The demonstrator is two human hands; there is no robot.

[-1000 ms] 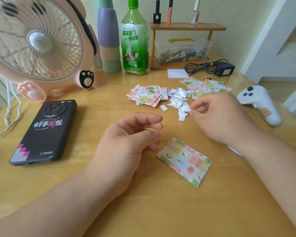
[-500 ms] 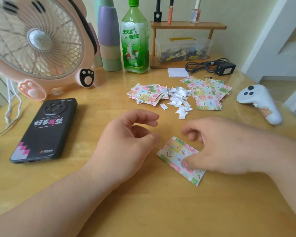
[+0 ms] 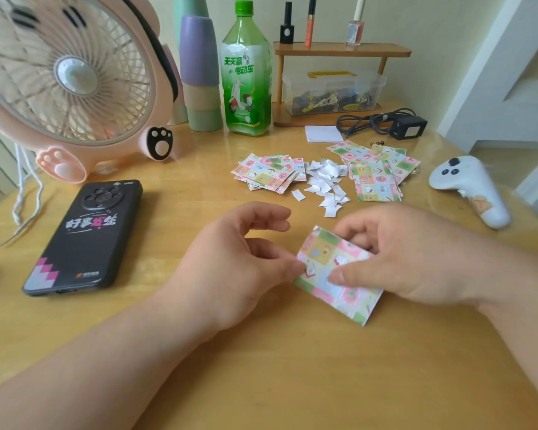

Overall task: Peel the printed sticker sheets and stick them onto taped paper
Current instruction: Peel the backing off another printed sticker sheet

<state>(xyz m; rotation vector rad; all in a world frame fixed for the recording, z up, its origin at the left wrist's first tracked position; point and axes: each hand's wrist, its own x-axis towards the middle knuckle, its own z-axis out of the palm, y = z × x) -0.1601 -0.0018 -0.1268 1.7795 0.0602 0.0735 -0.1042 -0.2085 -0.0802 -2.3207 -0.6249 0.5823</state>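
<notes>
Far to the left of the left-hand fingers stands a pink plastic desk fan with cat-paw feet (image 3: 69,79). Nearer them, a black smartphone (image 3: 84,237) lies flat on the wooden worktop (image 3: 292,383); its back carries large white and pink Chinese characters, upside down from this view. Beyond the left fingers, at the back, is a stack of pastel cups (image 3: 199,76), and beside it a green plastic bottle with a green cap (image 3: 246,72) whose label reads 天天赢 电动车 above a drawn scooter.

The left hand (image 3: 236,262) rests on the worktop with its fingers loosely curled and spread apart; only the thumb tip touches the left edge of a checked pastel printed sticker sheet (image 3: 320,249). That sheet lies between the two hands, its near corner on the worktop. The right hand (image 3: 416,259) holds it, thumb pressed on the printed face and fingers curled over the far edge.

Beyond the fingers of both hands lie a fanned pile of matching sticker sheets (image 3: 267,172), a heap of small white paper scraps (image 3: 323,181) and a second pile of sheets (image 3: 376,175). Further back sit a white notepad (image 3: 323,133) and a wooden shelf (image 3: 342,49) bearing three nail-polish bottles over a clear plastic box (image 3: 333,91). To the right of the right-hand fingers are a black power adapter with its cable (image 3: 407,127) and a white handheld controller (image 3: 469,190).
</notes>
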